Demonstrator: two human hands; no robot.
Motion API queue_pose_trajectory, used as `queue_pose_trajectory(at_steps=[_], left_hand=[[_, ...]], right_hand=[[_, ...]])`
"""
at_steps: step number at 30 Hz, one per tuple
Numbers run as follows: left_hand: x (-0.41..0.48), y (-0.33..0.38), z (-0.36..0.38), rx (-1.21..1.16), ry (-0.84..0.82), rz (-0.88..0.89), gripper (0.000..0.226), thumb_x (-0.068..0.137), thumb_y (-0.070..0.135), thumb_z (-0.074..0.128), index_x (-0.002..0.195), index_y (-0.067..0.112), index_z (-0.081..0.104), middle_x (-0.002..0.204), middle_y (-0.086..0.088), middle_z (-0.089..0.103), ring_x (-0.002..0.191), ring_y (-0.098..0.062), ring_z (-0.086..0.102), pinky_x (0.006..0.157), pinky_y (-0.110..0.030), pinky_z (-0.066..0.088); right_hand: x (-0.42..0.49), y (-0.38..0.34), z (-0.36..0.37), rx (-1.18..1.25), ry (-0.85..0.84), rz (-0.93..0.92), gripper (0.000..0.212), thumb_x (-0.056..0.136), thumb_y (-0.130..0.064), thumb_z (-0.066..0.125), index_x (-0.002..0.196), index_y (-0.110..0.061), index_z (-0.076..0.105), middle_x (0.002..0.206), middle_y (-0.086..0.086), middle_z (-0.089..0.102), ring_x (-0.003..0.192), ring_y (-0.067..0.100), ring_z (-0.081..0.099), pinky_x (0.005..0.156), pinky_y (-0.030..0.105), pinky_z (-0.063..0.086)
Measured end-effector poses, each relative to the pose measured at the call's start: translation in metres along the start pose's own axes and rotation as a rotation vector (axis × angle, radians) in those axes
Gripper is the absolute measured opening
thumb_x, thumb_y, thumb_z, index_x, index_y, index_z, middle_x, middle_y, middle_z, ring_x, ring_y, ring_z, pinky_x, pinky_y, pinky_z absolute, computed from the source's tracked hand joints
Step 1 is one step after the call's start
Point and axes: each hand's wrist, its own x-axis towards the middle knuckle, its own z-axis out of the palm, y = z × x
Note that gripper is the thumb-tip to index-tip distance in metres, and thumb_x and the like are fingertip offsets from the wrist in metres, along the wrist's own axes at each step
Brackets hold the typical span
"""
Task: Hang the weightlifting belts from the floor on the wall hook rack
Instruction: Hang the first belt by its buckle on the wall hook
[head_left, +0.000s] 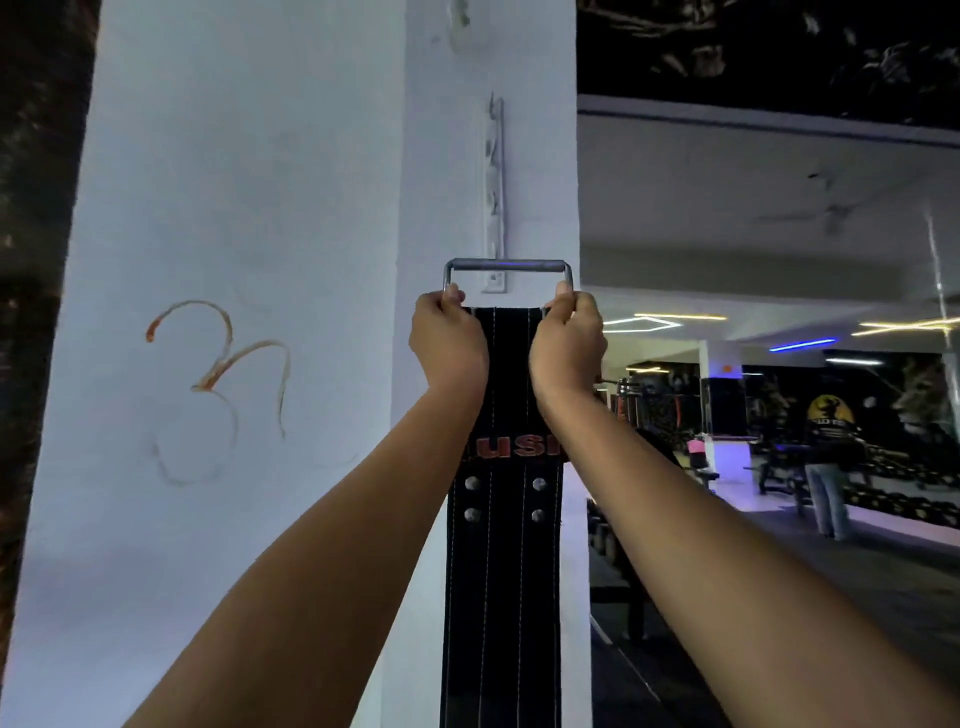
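A black weightlifting belt (501, 571) with white stitching, metal rivets and red lettering hangs straight down in front of a white pillar. My left hand (448, 343) grips the left side of its top end and my right hand (567, 345) grips the right side. The belt's metal buckle (506, 266) sticks up above both hands. A white hook rack (494, 187) is fixed vertically on the pillar, just above and behind the buckle; its lower end shows through the buckle frame. No belt hangs on the rack's visible hooks.
The white pillar (234, 208) carries an orange scrawl (218, 358) on its left face. To the right the gym floor opens out, with benches, machines and a person standing (828, 467) in the distance. A dark wall borders the far left.
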Motion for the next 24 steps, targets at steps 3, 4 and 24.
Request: queue_pose_trajectory(at_steps=[3, 4, 24], left_hand=[[0.036, -0.011, 0.027, 0.016, 0.017, 0.051, 0.034, 0.101, 0.021, 0.032, 0.114, 0.002, 0.057, 0.116, -0.011, 0.063, 0.086, -0.012, 0.046, 0.060, -0.012, 0.027], [0.048, -0.015, 0.035, 0.023, 0.022, 0.064, 0.034, 0.101, 0.020, 0.032, 0.114, 0.001, 0.057, 0.116, -0.011, 0.063, 0.086, -0.012, 0.047, 0.060, -0.012, 0.027], [0.150, -0.086, 0.093, 0.061, 0.124, 0.110, 0.030, 0.096, 0.026, 0.043, 0.092, 0.006, 0.064, 0.087, -0.014, 0.066, 0.092, -0.036, 0.064, 0.086, -0.047, 0.052]], right_hand=[[0.040, 0.012, 0.024, 0.012, -0.019, -0.024, 0.041, 0.100, -0.032, 0.030, 0.105, -0.002, 0.058, 0.084, 0.006, 0.054, 0.091, 0.032, 0.059, 0.067, 0.031, 0.035], [0.053, 0.016, 0.032, 0.012, -0.025, -0.026, 0.041, 0.100, -0.032, 0.030, 0.106, -0.002, 0.058, 0.085, 0.008, 0.056, 0.092, 0.032, 0.060, 0.067, 0.030, 0.034], [0.141, 0.082, 0.103, 0.144, -0.054, -0.011, 0.033, 0.097, -0.026, 0.041, 0.118, -0.014, 0.063, 0.117, 0.011, 0.067, 0.109, 0.029, 0.059, 0.076, 0.025, 0.036]])
